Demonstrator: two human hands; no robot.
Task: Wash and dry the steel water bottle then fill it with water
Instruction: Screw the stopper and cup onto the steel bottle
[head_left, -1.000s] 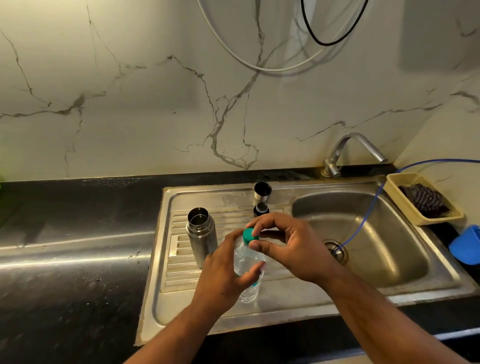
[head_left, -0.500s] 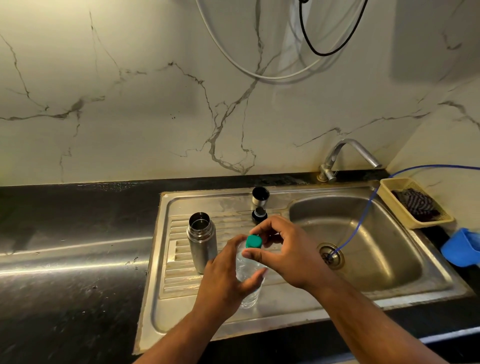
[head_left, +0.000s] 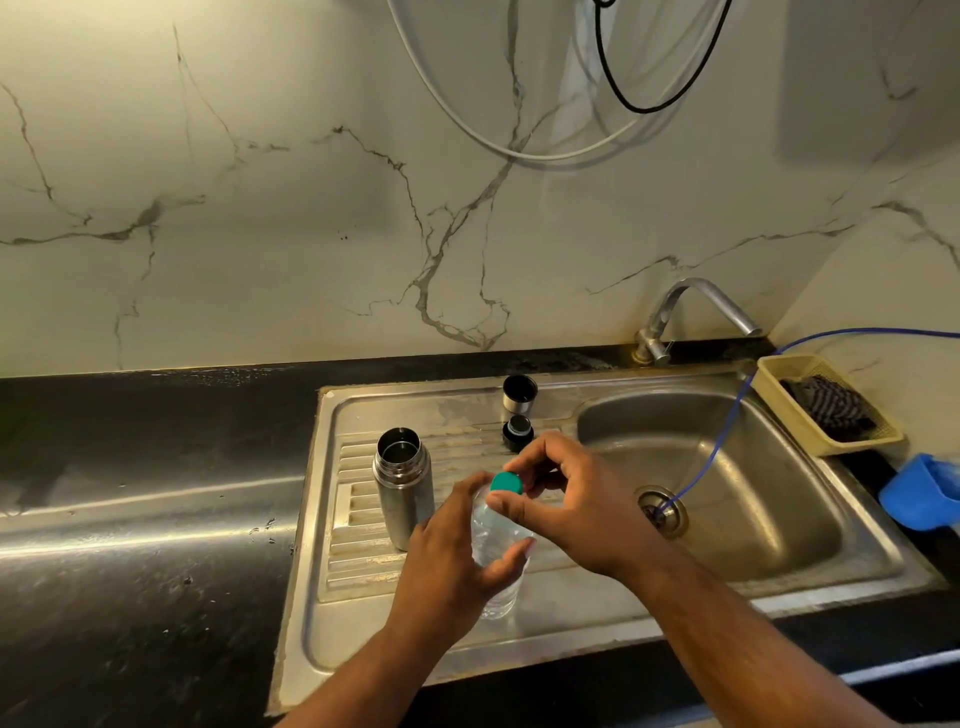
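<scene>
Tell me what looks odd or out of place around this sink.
A thin blue tube trails from the right into the sink drain, an odd spot. Nothing looks spilled; the steel bottle stands upright.

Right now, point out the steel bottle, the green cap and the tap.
steel bottle (head_left: 404, 499), head view, body wall
green cap (head_left: 506, 482), head view, top face
tap (head_left: 727, 307), head view, spout

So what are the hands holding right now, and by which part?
The left hand grips a clear plastic bottle round its body; the right hand pinches the bottle's green cap at the top.
</scene>
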